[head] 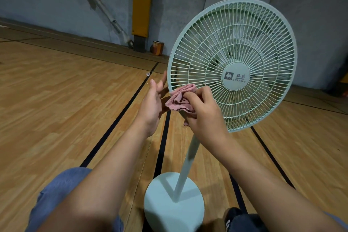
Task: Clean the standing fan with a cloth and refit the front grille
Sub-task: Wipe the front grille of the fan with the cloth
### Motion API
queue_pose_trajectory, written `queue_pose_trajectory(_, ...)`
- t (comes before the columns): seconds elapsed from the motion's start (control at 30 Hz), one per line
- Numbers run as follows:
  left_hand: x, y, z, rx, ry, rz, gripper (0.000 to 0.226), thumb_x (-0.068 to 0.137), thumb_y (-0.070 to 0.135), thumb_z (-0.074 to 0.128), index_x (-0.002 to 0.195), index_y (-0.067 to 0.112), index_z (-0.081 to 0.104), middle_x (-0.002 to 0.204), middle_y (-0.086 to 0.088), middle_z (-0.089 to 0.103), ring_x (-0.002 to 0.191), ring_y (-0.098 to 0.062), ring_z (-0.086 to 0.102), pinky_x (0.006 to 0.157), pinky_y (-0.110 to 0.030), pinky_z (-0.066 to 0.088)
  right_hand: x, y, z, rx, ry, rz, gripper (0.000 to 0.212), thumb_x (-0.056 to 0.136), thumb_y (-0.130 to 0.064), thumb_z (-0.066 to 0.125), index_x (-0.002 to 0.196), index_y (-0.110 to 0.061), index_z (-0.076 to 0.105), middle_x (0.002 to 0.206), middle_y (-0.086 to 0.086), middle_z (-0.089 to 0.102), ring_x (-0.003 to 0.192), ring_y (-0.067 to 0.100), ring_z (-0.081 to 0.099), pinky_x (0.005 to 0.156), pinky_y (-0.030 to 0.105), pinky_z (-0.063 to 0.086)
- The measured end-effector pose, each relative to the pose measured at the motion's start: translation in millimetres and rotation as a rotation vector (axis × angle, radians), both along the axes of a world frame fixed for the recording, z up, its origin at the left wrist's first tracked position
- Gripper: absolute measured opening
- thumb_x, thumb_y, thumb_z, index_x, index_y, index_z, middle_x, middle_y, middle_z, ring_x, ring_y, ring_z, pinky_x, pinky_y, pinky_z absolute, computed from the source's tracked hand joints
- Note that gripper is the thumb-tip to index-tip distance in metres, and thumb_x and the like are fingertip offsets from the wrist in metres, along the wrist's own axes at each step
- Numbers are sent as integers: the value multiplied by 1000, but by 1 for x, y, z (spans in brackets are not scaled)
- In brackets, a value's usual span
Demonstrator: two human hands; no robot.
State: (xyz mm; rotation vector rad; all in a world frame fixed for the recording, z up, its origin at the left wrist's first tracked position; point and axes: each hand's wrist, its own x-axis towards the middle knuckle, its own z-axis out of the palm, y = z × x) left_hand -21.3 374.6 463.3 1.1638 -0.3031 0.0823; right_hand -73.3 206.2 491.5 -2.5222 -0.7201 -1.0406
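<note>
A pale green standing fan stands in front of me, its round front grille (263, 30) fitted on the head, tilted back. Its thin pole (188, 162) runs down to a round base (169, 213) on the floor. My right hand (205, 111) grips a crumpled pink cloth (180, 98) and presses it against the lower left rim of the grille. My left hand (152, 103) is beside that rim, fingers spread, palm toward the fan, holding nothing. The blades show dimly behind the grille.
The floor is wood with black court lines (120, 118). A grey wall is behind, with a yellow padded post (142, 5) and a rusty tin can (157, 48) at its foot. A small white object (148, 74) lies on the floor. My knees are at the bottom edge.
</note>
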Motion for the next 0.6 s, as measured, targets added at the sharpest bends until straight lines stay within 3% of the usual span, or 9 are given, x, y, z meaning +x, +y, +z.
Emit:
queue_pose_trajectory(0.13, -1, -5, 1, 38, -11, 13, 59, 110, 65, 14, 154, 49, 50, 149, 7, 65, 144, -20, 55, 125, -60, 33, -3, -13, 17, 25, -87, -27, 41, 88, -17, 66, 129, -11, 64, 115, 4, 45, 95, 22, 55, 73, 44, 59)
queue_pose_trajectory(0.27, -5, -7, 3, 44, -7, 24, 55, 110, 65, 15, 152, 54, 49, 149, 13, 64, 147, -20, 52, 121, -51, 37, 5, -33, 34, 144, -140, -36, 47, 83, 3, 74, 126, -13, 63, 115, -3, 39, 91, 3, 48, 66, 28, 63)
queue_pose_trajectory(0.33, -7, -7, 5, 51, -15, 30, 53, 110, 65, 18, 153, 55, 48, 147, 16, 65, 144, -17, 55, 113, -46, 42, 8, -43, 45, 212, -148, -31, 49, 83, 10, 73, 124, -16, 62, 115, -7, 37, 89, 4, 53, 60, 21, 61)
queue_pose_trajectory(0.43, -11, -7, 6, 94, -49, 16, 50, 109, 61, 37, 154, 46, 49, 143, 14, 68, 134, -12, 63, 106, -45, 49, 9, -51, 59, 269, -200, -28, 49, 84, 11, 71, 122, -18, 61, 114, -11, 34, 97, -10, 58, 58, 13, 57)
queue_pose_trajectory(0.53, -11, -7, 0, 159, -41, 11, 58, 99, 47, 67, 152, 32, 50, 134, 11, 73, 125, -11, 69, 104, -43, 55, 10, -56, 65, 298, -206, -41, 50, 87, 11, 69, 122, -23, 60, 116, -10, 35, 87, 5, 64, 57, 20, 60)
queue_pose_trajectory(0.6, -8, -10, -8, 205, -40, 2, 54, 98, 30, 76, 147, 30, 52, 129, 11, 75, 119, -11, 72, 98, -36, 59, 10, -57, 65, 271, -228, -68, 50, 85, 11, 69, 124, -19, 62, 118, -7, 37, 89, 4, 62, 60, 27, 62)
